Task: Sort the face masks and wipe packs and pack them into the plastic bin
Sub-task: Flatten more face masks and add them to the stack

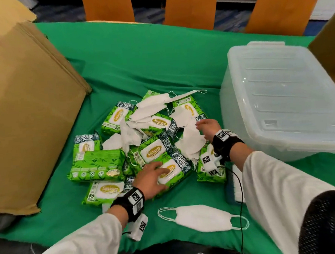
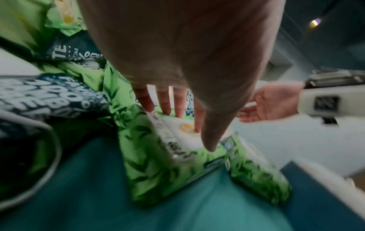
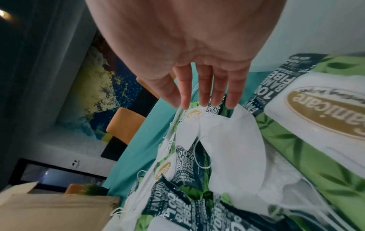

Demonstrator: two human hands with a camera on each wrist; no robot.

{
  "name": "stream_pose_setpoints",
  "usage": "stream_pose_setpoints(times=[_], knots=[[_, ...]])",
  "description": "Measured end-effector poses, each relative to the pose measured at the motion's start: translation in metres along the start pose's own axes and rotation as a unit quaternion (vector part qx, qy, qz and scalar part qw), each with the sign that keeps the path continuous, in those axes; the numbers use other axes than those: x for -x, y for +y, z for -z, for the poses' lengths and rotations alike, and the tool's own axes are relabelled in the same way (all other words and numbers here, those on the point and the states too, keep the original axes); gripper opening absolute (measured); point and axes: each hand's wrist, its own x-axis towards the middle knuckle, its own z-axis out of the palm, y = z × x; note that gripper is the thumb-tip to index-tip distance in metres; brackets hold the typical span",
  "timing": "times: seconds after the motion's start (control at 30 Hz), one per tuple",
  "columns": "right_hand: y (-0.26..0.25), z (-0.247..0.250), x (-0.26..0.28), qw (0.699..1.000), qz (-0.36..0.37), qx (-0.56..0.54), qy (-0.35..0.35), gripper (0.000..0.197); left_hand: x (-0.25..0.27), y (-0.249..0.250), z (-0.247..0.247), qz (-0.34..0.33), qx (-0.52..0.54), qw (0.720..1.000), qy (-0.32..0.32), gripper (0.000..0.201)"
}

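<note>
Head view is showing, from left to right, a cardboard sheet (image 1: 30, 107) leaning over the green cloth (image 1: 138, 56), a heap of wipe packs (image 1: 98, 164) and masks (image 1: 151, 106) at the centre, and the bin (image 1: 282, 100) standing well apart to the right with nothing visible in it. One mask (image 1: 203, 218) is lying alone near the front edge.

The left hand (image 1: 152, 178) is lying flat on the front pack (image 1: 175, 173), fingers straight and spread, gripping nothing. The right hand (image 1: 209, 129) is hovering over a mask (image 1: 193, 143) at the heap's right side, fingers straight and relaxed, holding nothing (whether the tips are touching the fabric I cannot tell).

The front pack's long axis is running up and to the right, toward the bin, and the bin is lying to the right of both hands, so the right hand is the nearer one for a drop.

The left wrist view is showing the fingers (image 2: 166, 101) resting on the pack's white lid (image 2: 185, 134), which the head view half hides. The right wrist view is showing the fingertips (image 3: 205, 100) just above the mask's top edge, with ear loops trailing among the packs below.
</note>
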Motion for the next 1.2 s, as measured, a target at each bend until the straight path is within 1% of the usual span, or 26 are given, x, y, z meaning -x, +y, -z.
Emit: stream_pose_setpoints(times=[0.07, 0.13, 0.23, 0.27, 0.33, 0.4, 0.47, 0.53, 0.57, 0.6, 0.63, 0.67, 0.7, 0.73, 0.77, 0.8, 0.83, 0.87, 0.93, 0.97, 1.03, 1.07, 1.1, 1.13, 1.17, 1.2], knots=[[-0.005, -0.009, -0.016, 0.999, -0.006, 0.043, -0.004, 0.02, -0.002, -0.007, 0.001, -0.014, -0.012, 1.0, -0.014, 0.064], [-0.008, -0.015, -0.027, 0.998, -0.022, 0.064, 0.004, 0.026, -0.007, -0.009, 0.008, -0.019, -0.008, 0.999, -0.035, 0.058], [-0.014, -0.025, -0.038, 0.998, -0.049, 0.031, 0.023, 0.032, -0.019, -0.007, 0.026, -0.026, -0.005, 0.999, -0.038, 0.042], [-0.016, -0.024, -0.04, 0.998, -0.06, 0.028, 0.019, 0.033, -0.024, -0.006, 0.033, -0.024, 0.008, 0.999, -0.038, 0.038], [-0.013, -0.022, -0.05, 0.993, -0.053, 0.101, -0.023, 0.035, -0.035, -0.003, 0.053, -0.024, 0.093, 0.995, -0.027, 0.03], [-0.015, -0.027, -0.051, 0.991, -0.104, 0.08, -0.035, 0.038, -0.049, -0.001, 0.076, -0.034, 0.205, 0.978, 0.021, 0.022], [-0.012, -0.027, -0.052, 0.985, -0.094, 0.136, -0.049, 0.04, -0.068, -0.002, 0.101, -0.024, 0.282, 0.954, 0.095, 0.016], [-0.011, -0.025, -0.054, 0.985, -0.091, 0.139, -0.039, 0.035, -0.093, -0.008, 0.123, 0.004, 0.305, 0.937, 0.169, 0.015], [-0.011, -0.023, -0.055, 0.991, -0.077, 0.113, -0.012, 0.03, -0.109, -0.013, 0.133, 0.02, 0.292, 0.934, 0.204, 0.017], [-0.014, -0.021, -0.052, 0.995, -0.06, 0.08, 0.013, 0.021, -0.124, -0.018, 0.14, 0.035, 0.271, 0.933, 0.234, 0.022], [-0.02, -0.019, -0.048, 0.998, -0.036, 0.038, 0.031, 0.007, -0.139, -0.024, 0.146, 0.052, 0.245, 0.936, 0.249, 0.03], [-0.026, -0.015, -0.043, 0.998, -0.008, 0.004, 0.058, 0.008, -0.154, -0.031, 0.15, 0.072, 0.21, 0.943, 0.247, 0.04], [-0.033, -0.011, -0.037, 0.996, 0.015, -0.028, 0.088, 0.015, -0.165, -0.039, 0.152, 0.094, 0.164, 0.955, 0.23, 0.051], [-0.041, -0.007, -0.03, 0.99, 0.04, -0.069, 0.114, 0.016, -0.176, -0.046, 0.152, 0.115, 0.112, 0.966, 0.203, 0.06], [-0.051, -0.002, -0.022, 0.983, 0.067, -0.105, 0.135, 0.011, -0.183, -0.054, 0.15, 0.134, 0.066, 0.973, 0.174, 0.067], [-0.06, 0.003, -0.015, 0.975, 0.092, -0.127, 0.155, 0.008, -0.189, -0.061, 0.147, 0.149, 0.039, 0.977, 0.147, 0.069], [-0.069, 0.008, -0.009, 0.968, 0.116, -0.143, 0.169, 0.01, -0.193, -0.066, 0.145, 0.159, 0.033, 0.978, 0.13, 0.067], [-0.077, 0.013, -0.003, 0.962, 0.136, -0.156, 0.179, 0.016, -0.195, -0.069, 0.143, 0.167, 0.035, 0.977, 0.127, 0.06], [-0.086, 0.022, 0.003, 0.947, 0.166, -0.196, 0.19, 0.033, -0.197, -0.07, 0.144, 0.169, 0.017, 0.973, 0.154, 0.036], [-0.088, 0.025, 0.004, 0.942, 0.168, -0.217, 0.191, 0.041, -0.197, -0.068, 0.146, 0.167, 0.009, 0.971, 0.171, 0.027], [-0.093, 0.029, 0.006, 0.945, 0.147, -0.234, 0.175, 0.051, -0.191, -0.063, 0.151, 0.159, 0.025, 0.966, 0.2, 0.022], [-0.093, 0.031, 0.004, 0.95, 0.134, -0.231, 0.162, 0.053, -0.187, -0.061, 0.153, 0.154, 0.054, 0.965, 0.207, 0.019], [-0.092, 0.031, 0.004, 0.957, 0.122, -0.214, 0.152, 0.051, -0.181, -0.06, 0.154, 0.151, 0.094, 0.96, 0.215, 0.013], [-0.091, 0.031, 0.005, 0.964, 0.117, -0.19, 0.148, 0.045, -0.175, -0.058, 0.155, 0.148, 0.144, 0.953, 0.222, 0.006], [-0.09, 0.03, 0.007, 0.968, 0.115, -0.166, 0.149, 0.035, -0.169, -0.057, 0.155, 0.142, 0.191, 0.943, 0.232, 0.003], [-0.088, 0.028, 0.009, 0.971, 0.115, -0.152, 0.147, 0.027, -0.162, -0.054, 0.154, 0.137, 0.234, 0.932, 0.242, 0.007]])
